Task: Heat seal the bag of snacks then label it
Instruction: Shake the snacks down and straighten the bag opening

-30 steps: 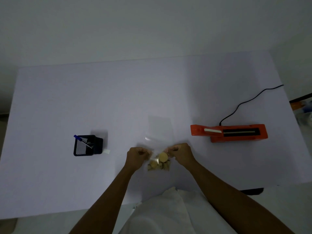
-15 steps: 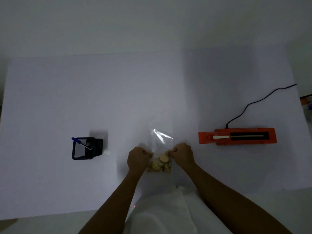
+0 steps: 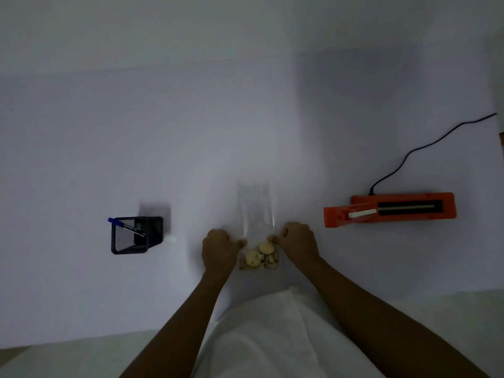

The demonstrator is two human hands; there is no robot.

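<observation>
A clear plastic bag of snacks (image 3: 256, 214) lies on the white table (image 3: 163, 145) in front of me, its open end pointing away and pale round biscuits (image 3: 259, 257) bunched at the near end. My left hand (image 3: 219, 249) pinches the bag's left edge just above the biscuits. My right hand (image 3: 297, 241) pinches its right edge at the same height. An orange heat sealer (image 3: 390, 210) sits to the right, its arm lying along the dark sealing strip. A small white label (image 3: 170, 238) lies beside the pen holder.
A black mesh pen holder (image 3: 135, 236) with a blue pen (image 3: 122, 225) stands to the left. The sealer's black cord (image 3: 425, 148) runs off toward the far right table edge. White cloth (image 3: 261, 336) covers my lap at the near table edge.
The bag's upper part has flattened and stretched out away from me between my hands. The view has shifted, so the sealer and holder appear lower and further apart.
</observation>
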